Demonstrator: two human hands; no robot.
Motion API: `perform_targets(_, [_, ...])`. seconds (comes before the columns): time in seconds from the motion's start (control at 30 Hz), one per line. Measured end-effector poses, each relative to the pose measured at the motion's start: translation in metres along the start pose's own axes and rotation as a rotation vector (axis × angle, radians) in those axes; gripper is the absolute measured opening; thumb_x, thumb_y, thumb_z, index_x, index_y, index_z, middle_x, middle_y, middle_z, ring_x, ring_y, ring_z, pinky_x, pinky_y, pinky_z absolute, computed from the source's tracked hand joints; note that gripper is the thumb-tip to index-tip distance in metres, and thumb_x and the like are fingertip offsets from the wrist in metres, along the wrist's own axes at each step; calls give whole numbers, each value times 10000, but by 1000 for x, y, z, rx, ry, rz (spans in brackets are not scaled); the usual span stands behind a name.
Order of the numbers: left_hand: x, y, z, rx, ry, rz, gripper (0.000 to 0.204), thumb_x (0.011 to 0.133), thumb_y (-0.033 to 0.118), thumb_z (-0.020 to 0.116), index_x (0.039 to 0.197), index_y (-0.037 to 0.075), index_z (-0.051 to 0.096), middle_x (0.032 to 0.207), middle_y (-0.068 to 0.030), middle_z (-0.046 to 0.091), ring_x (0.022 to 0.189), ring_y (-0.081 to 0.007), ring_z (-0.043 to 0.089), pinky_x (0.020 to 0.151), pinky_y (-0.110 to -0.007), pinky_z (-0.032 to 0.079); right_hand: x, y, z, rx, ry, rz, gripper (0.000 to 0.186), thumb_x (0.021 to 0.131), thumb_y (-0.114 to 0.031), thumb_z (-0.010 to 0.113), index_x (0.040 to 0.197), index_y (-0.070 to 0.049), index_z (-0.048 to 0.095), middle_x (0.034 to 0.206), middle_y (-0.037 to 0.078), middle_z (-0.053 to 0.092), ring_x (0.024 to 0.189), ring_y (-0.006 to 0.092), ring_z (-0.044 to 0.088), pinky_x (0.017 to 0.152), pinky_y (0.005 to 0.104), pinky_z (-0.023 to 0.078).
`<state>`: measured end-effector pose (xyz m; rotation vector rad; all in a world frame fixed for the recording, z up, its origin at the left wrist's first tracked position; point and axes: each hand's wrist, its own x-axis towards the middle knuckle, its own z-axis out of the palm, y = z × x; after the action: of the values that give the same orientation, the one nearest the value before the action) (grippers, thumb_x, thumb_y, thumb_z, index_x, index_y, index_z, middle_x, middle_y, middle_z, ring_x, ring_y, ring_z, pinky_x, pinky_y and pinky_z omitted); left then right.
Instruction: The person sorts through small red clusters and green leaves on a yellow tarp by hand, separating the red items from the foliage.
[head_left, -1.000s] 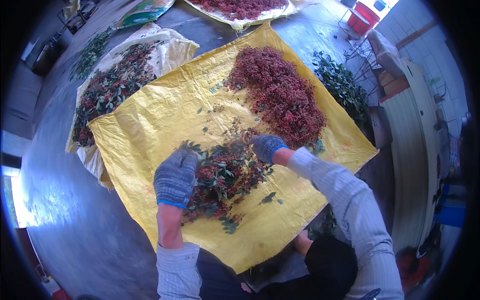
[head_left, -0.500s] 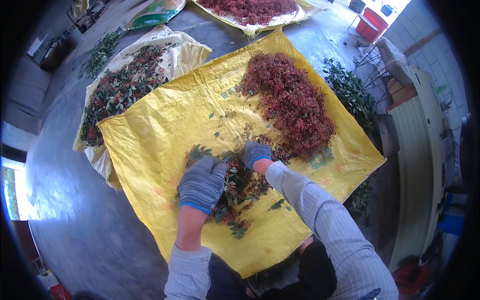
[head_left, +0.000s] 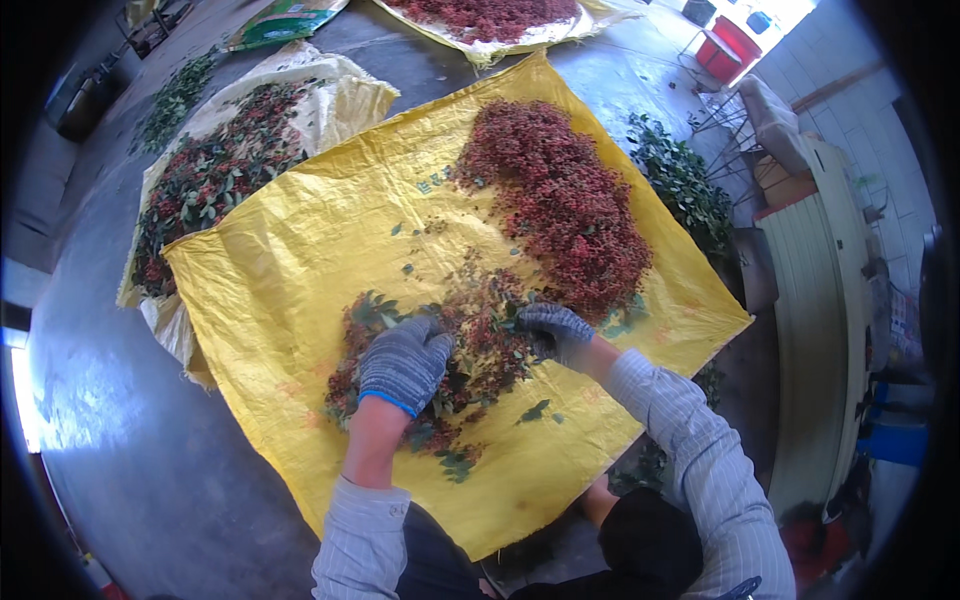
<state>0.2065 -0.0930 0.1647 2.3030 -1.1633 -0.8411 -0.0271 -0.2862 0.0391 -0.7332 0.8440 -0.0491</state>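
Read as a dial with twelve at the far corner, the yellow sheet (head_left: 285,265) carries the mixed pile (head_left: 480,345) of berries and leaves just inside six o'clock, within easy reach of both hands. The left hand (head_left: 403,362) lies on the pile's seven o'clock side, palm down with its fingers bent, perhaps steadying the stems. The right hand (head_left: 557,328) is at the pile's two o'clock edge, fingers curled; the hands are apart, and I cannot tell whether either has closed on a sprig. Gloves (head_left: 388,378) cover both, probably against rough stems.

The red heap (head_left: 560,205), nearly leafless, sits towards one o'clock, apparently kept distinct from the leafy stuff. The sheet itself likely keeps everything off the floor (head_left: 150,410). At ten o'clock a white sack (head_left: 335,85) bears more leafy sprigs, set near enough to draw from. Green leaves (head_left: 680,180) lie beyond the sheet at two o'clock, seemingly set aside from the berries.
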Motion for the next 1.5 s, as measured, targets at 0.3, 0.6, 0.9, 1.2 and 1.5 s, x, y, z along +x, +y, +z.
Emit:
perform_targets(0.3, [12, 41, 68, 50, -99, 420, 761, 794, 361, 883, 1422, 13, 630, 1366, -247, 676, 1156, -367, 713, 1047, -436, 550, -68, 0, -15, 446, -191, 63, 81, 1037, -154, 685, 1094, -96, 689, 833, -6, 687, 628, 74, 615, 544, 217, 490])
perform_targets(0.6, [14, 67, 79, -292, -465, 98, 370, 850, 246, 842, 1144, 29, 784, 956, -161, 794, 838, -219, 757, 792, -355, 590, -102, 12, -10, 195, -68, -90, 213, 1057, -188, 662, 1235, -79, 701, 765, -32, 596, 588, 66, 526, 522, 209, 421])
perform_targets(0.9, [23, 47, 72, -550, -530, -83, 375, 893, 116, 810, 1239, -12, 744, 988, -77, 786, 854, -134, 706, 762, -313, 579, -121, 10, -29, -74, 131, -87, 267, 1039, -244, 701, 1215, -46, 732, 640, -13, 538, 485, 92, 451, 445, 277, 338])
perform_targets(1.2, [22, 68, 78, -475, -671, -11, 313, 946, 148, 756, 1219, -4, 756, 959, -69, 782, 800, -121, 698, 747, -313, 575, -114, -2, -8, -185, 48, -15, 269, 976, -367, 787, 943, -109, 717, 656, -31, 546, 539, 88, 482, 482, 285, 356])
perform_targets(1.5, [20, 53, 88, -374, -415, 200, 483, 911, 148, 804, 1365, 36, 687, 1247, -132, 738, 1078, -193, 713, 967, -358, 569, -113, 15, -32, 160, 56, -12, 237, 1015, -360, 750, 996, -125, 727, 739, -51, 609, 571, 67, 525, 519, 237, 397])
